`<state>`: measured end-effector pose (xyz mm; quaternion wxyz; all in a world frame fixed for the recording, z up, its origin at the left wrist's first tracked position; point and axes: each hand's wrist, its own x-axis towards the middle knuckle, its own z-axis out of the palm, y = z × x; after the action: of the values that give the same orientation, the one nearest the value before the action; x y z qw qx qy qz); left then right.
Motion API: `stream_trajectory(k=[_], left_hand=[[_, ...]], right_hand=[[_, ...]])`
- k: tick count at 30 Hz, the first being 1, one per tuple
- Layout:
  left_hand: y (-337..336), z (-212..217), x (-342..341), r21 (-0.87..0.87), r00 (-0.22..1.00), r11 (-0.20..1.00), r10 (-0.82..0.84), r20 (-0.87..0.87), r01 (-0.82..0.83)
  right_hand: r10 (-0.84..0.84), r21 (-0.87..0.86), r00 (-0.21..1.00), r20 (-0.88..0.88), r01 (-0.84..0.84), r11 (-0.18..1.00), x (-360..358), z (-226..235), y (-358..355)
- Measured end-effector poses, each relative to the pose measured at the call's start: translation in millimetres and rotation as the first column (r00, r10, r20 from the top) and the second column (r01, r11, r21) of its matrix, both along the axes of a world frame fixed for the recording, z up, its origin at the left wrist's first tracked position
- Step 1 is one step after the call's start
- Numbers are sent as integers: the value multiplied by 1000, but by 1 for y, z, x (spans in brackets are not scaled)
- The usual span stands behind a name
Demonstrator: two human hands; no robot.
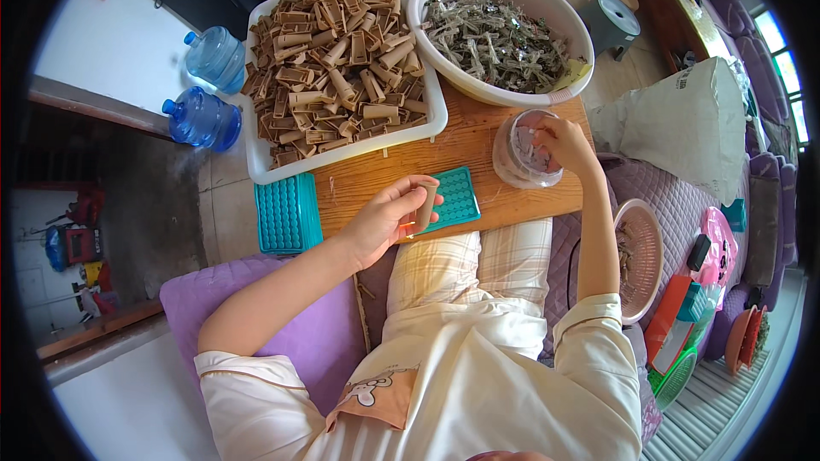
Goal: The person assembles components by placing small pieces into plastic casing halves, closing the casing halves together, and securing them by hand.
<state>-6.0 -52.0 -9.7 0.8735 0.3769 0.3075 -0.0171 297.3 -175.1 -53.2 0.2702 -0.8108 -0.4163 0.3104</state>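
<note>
Her left hand (pixel 386 220) pinches a tan clip (pixel 424 207) at the table's near edge; her right hand (pixel 559 143) dips curled fingers into a clear tub (pixel 521 158).

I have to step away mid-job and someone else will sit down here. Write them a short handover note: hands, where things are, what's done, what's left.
Left hand: holds one tan clip piece upright over the board's near edge.
Right hand: fingers inside the clear jar of small parts.
Supplies: white tray heaped with tan pieces at the back left, white basin of grey metal parts at the back right, teal grid trays near the left hand.
Done: cannot tell; no finished pile is clearly visible.
Left: the tray and basin both look nearly full, so most of the stock seems untouched.
</note>
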Motion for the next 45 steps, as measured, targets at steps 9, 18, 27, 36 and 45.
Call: stream_trajectory(k=[9,18,27,36,45], left_hand=[[-1,-1,0,1,1000,1000,-8,2,8],[2,-5,-5,-46,993,992,119,-6,-120],[4,4,1,-159,984,971,170,-57,-177],[5,-1,-6,-124,998,991,54,-36,-59],[3,3,-4,-184,998,982,40,-52,-49]], right_hand=[[31,288,977,213,-93,953,4,-4,-8],[-136,271,989,56,116,956,-5,2,-8],[-139,243,985,106,110,964,-26,14,-7],[283,414,958,48,-277,867,-129,49,22],[198,632,978,-63,-114,766,-162,37,29]])
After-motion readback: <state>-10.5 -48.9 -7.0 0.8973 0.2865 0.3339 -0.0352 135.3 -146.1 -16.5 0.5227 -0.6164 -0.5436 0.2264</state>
